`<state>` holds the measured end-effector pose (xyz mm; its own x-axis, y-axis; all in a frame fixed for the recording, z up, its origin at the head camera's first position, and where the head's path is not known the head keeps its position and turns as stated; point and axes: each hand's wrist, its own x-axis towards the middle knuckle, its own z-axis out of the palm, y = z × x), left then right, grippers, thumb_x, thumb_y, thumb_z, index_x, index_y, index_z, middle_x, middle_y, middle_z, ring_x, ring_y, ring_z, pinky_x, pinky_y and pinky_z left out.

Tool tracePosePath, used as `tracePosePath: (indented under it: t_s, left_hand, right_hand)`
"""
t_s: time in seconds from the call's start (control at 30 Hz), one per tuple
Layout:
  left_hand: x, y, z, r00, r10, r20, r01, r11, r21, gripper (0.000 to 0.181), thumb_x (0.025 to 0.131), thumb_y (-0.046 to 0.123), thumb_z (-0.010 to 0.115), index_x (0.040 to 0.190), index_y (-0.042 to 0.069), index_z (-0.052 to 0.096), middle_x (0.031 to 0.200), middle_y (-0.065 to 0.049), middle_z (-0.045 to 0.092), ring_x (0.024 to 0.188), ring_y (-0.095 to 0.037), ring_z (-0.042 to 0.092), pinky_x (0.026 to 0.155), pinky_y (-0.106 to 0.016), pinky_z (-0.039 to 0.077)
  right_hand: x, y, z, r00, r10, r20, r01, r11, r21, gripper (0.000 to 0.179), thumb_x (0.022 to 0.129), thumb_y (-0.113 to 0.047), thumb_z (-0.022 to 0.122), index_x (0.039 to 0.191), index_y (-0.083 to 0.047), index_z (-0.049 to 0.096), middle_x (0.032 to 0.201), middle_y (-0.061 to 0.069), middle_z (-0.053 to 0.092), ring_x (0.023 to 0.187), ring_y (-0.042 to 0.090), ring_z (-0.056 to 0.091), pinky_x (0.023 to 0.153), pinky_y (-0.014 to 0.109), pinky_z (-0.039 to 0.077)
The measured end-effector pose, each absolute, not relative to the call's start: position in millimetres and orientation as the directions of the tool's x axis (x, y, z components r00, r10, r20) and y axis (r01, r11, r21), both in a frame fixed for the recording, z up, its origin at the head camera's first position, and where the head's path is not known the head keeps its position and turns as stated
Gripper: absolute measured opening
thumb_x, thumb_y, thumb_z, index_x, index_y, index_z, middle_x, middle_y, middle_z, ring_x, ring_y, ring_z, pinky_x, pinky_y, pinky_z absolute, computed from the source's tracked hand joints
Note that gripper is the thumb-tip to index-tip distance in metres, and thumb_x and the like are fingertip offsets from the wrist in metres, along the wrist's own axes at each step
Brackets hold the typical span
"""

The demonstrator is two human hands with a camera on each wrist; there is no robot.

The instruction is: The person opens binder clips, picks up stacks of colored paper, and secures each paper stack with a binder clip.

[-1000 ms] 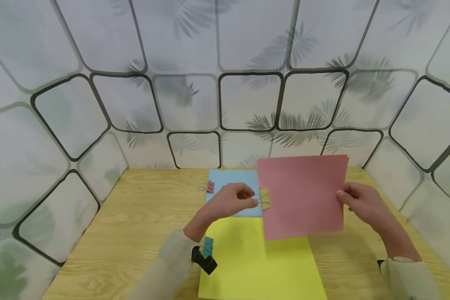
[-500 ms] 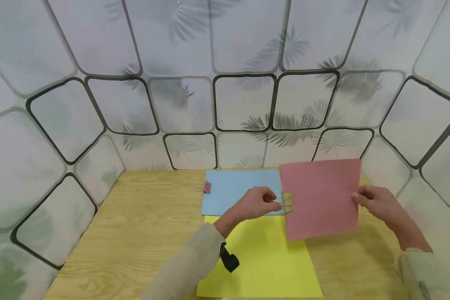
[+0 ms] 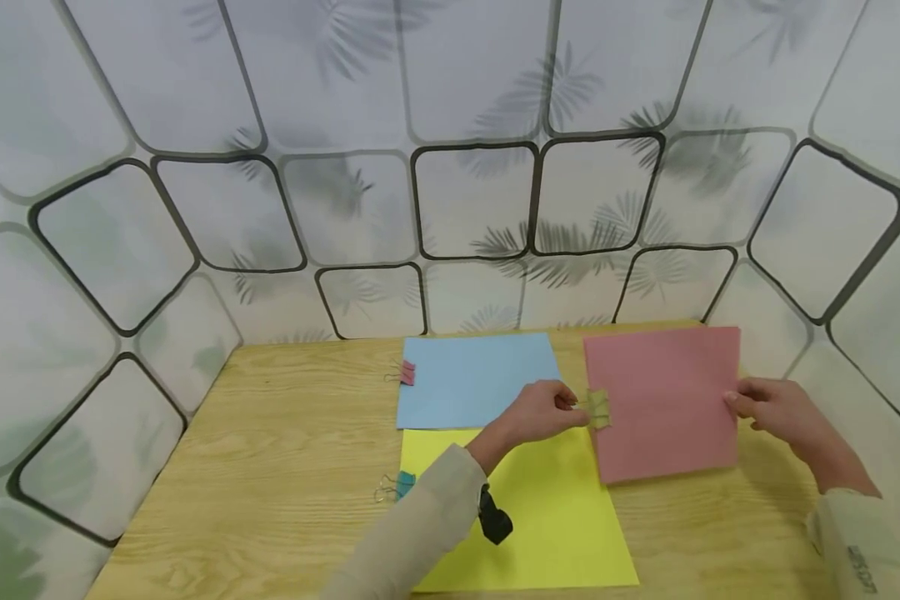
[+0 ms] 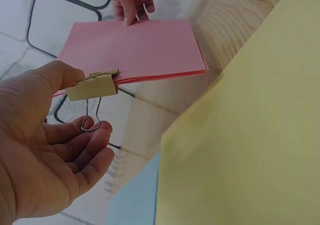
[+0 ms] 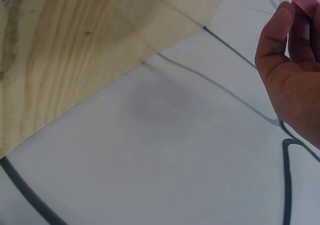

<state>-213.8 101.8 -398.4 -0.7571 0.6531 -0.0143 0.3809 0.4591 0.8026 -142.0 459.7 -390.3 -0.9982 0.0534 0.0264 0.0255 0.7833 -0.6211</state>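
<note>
A stack of pink paper (image 3: 671,400) is held above the right part of the table. My right hand (image 3: 783,417) pinches its right edge between thumb and fingers; in the right wrist view only a corner of the pink paper shows above that hand (image 5: 295,65). A yellow binder clip (image 4: 95,87) sits on the stack's left edge. My left hand (image 3: 543,412) holds this clip, its thumb on the upper side and its fingertips at the lower wire handle. Several sheet edges show along the stack's side in the left wrist view.
Yellow paper (image 3: 562,533) lies on the wooden table (image 3: 270,467), with a teal binder clip (image 3: 405,483) at its left edge. Behind it lies blue paper (image 3: 472,375) bearing a pink binder clip (image 3: 407,373). Patterned wall covering (image 3: 472,200) encloses the back and sides.
Both hands have moved to the right with the pink paper and its clip, uncovering more of the blue paper. The grip of each hand looks much the same.
</note>
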Motion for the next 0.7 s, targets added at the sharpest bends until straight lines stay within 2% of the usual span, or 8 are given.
tracePosePath:
  t_s: [0.13,0.3,0.33,0.47,0.53,0.57,0.7]
  left_hand:
    - [-212.9,113.0,-405.1,-0.757,0.653,-0.026,0.383,0.475,0.793,0.046,0.093,0.035,0.068,0.127,0.005,0.064,0.114,-0.001,0.066,0.096,-0.009,0.062,0.08,-0.024,0.051]
    - [-212.2,122.2,-410.9,-0.765,0.642,-0.039,0.376,0.495,0.783,0.046,0.093,0.036,0.068,0.128,0.006,0.063,0.112,-0.001,0.066,0.096,-0.009,0.061,0.079,-0.024,0.051]
    - [-212.6,123.8,-412.2,-0.768,0.639,-0.038,0.377,0.498,0.781,0.047,0.093,0.036,0.068,0.128,0.006,0.062,0.112,0.0,0.066,0.095,-0.008,0.061,0.079,-0.023,0.051]
    - [-213.1,128.8,-416.2,-0.772,0.635,-0.035,0.383,0.509,0.771,0.047,0.093,0.036,0.068,0.128,0.006,0.062,0.112,-0.001,0.065,0.096,-0.009,0.061,0.08,-0.024,0.051]
    - [-213.3,131.5,-418.9,-0.773,0.633,-0.033,0.385,0.511,0.768,0.048,0.092,0.036,0.067,0.128,0.006,0.062,0.115,-0.002,0.065,0.098,-0.01,0.061,0.082,-0.024,0.051]
    - [-213.2,132.7,-419.9,-0.774,0.632,-0.035,0.382,0.511,0.77,0.048,0.092,0.036,0.067,0.129,0.006,0.062,0.117,-0.003,0.065,0.1,-0.01,0.061,0.083,-0.025,0.051]
    - [-214.8,139.3,-425.9,-0.781,0.623,-0.032,0.374,0.51,0.775,0.049,0.09,0.036,0.069,0.128,0.006,0.063,0.122,-0.004,0.064,0.106,-0.011,0.061,0.086,-0.025,0.051]
  right_hand:
    - [-141.7,468.4,-393.4,-0.996,0.084,-0.035,0.087,0.77,-0.632,0.049,0.106,-0.025,0.049,0.121,0.022,0.052,0.099,0.019,0.068,0.08,0.007,0.059,0.062,0.029,0.052]
    - [-142.3,475.5,-401.4,-0.992,0.112,-0.051,0.119,0.761,-0.638,0.049,0.106,-0.026,0.049,0.118,0.021,0.055,0.095,0.015,0.066,0.078,0.008,0.055,0.061,0.03,0.052]
    - [-142.7,476.6,-402.7,-0.992,0.117,-0.052,0.123,0.764,-0.633,0.049,0.106,-0.027,0.049,0.119,0.02,0.055,0.095,0.015,0.065,0.078,0.01,0.054,0.06,0.03,0.051]
    - [-144.4,480.9,-404.2,-0.988,0.14,-0.071,0.154,0.778,-0.61,0.056,0.106,-0.03,0.047,0.125,0.022,0.051,0.105,0.033,0.06,0.087,0.031,0.057,0.062,0.033,0.048]
    - [-144.5,483.0,-405.1,-0.985,0.151,-0.079,0.168,0.776,-0.608,0.057,0.106,-0.031,0.048,0.125,0.022,0.051,0.108,0.035,0.059,0.089,0.036,0.055,0.061,0.033,0.046]
    - [-144.5,483.9,-405.8,-0.984,0.156,-0.082,0.173,0.769,-0.616,0.056,0.106,-0.031,0.048,0.125,0.022,0.051,0.106,0.034,0.06,0.087,0.035,0.055,0.061,0.033,0.046]
    - [-144.0,485.8,-411.8,-0.981,0.178,-0.08,0.185,0.716,-0.673,0.049,0.105,-0.026,0.051,0.117,0.021,0.056,0.086,0.011,0.063,0.073,0.018,0.053,0.057,0.031,0.047]
